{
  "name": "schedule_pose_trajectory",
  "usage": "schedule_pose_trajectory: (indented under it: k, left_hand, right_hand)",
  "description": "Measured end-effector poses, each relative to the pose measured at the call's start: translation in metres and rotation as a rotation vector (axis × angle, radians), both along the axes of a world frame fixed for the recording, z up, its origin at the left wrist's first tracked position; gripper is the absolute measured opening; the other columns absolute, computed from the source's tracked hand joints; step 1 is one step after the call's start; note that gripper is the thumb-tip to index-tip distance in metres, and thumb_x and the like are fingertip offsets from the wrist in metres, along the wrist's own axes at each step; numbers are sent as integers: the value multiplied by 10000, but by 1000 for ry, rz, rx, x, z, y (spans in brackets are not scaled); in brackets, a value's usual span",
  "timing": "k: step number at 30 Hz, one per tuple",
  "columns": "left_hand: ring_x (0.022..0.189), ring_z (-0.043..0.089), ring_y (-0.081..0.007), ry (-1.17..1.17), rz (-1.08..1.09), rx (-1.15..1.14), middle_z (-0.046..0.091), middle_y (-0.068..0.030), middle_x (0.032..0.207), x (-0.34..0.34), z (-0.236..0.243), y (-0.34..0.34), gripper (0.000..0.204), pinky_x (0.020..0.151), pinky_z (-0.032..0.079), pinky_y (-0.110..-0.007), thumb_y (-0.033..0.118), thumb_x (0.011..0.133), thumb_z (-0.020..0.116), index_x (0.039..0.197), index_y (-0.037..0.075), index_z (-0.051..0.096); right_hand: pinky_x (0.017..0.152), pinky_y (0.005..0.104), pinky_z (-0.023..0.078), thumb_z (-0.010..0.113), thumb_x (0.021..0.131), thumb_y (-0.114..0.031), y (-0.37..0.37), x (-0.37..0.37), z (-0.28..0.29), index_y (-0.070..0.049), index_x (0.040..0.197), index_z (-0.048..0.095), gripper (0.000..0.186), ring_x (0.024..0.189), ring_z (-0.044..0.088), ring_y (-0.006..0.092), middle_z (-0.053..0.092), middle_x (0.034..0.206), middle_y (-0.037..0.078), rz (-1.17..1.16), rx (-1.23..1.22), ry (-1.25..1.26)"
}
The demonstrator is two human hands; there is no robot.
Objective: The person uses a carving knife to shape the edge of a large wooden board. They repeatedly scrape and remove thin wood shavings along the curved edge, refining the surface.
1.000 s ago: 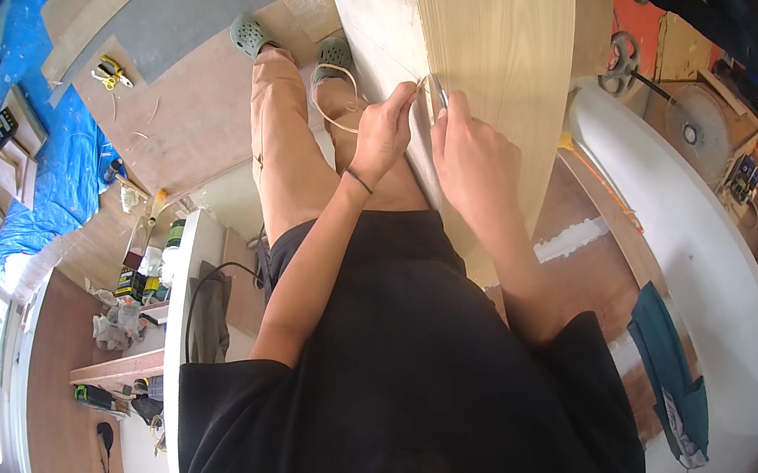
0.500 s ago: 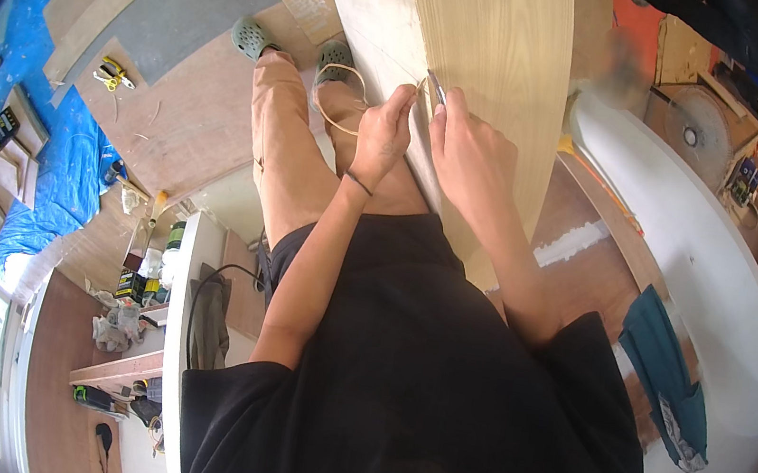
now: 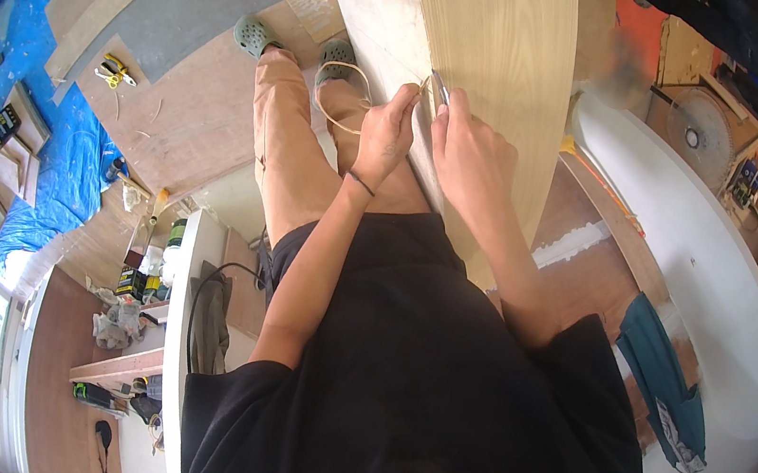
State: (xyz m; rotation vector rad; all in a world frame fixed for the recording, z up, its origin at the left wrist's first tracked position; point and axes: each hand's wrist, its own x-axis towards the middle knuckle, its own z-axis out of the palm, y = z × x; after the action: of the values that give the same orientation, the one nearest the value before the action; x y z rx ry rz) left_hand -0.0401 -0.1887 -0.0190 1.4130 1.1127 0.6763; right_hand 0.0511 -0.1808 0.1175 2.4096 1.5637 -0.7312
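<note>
A long panel [image 3: 500, 42] with a pale wood-grain face lies in front of me, its whitish side [image 3: 379, 16] toward the left. My right hand [image 3: 472, 148] is closed around a slim silver utility knife [image 3: 440, 90], whose tip rests at the edge between the two faces. Close beside it, my left hand [image 3: 386, 132] pinches a thin pale strip [image 3: 341, 124] at that same edge. The strip's free length curls in a loop to the left, over my leg and shoe. Whether the strip is still joined to the panel at the blade is too small to tell.
Yellow-handled scissors and pliers [image 3: 115, 71] lie on the board-covered floor at left, near a blue tarp [image 3: 73, 158]. A shelf unit [image 3: 183, 306] with tools stands at lower left. At right are a curved white surface [image 3: 688, 220], a teal cloth item [image 3: 663, 370] and a fan [image 3: 696, 137].
Both hands keep almost the same place at the panel edge. The knife has tilted slightly, and the looped strip has barely shifted.
</note>
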Motion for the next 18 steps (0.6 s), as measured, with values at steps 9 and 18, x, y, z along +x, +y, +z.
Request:
schedule_pose_trajectory:
  k: [9,18]
  left_hand:
    - [601,583,-394,8,-13,-1,555,-224,711,-1,-4,-2,109,503,439,-423,28,907,535,1012,57,542]
    - [599,587,-395,19,-10,-5,553,-226,695,-1,-3,-1,123,506,440,-429,28,906,532,1024,63,543]
  right_hand:
    - [472,449,462,473,954,-207,1,4,0,-44,1009,508,176,525,611,341,597,584,139,-3,-6,22]
    - [471,449,462,471,953,-202,0,5,1,-43,1003,500,169,534,615,343,599,588,144,8,18,36]
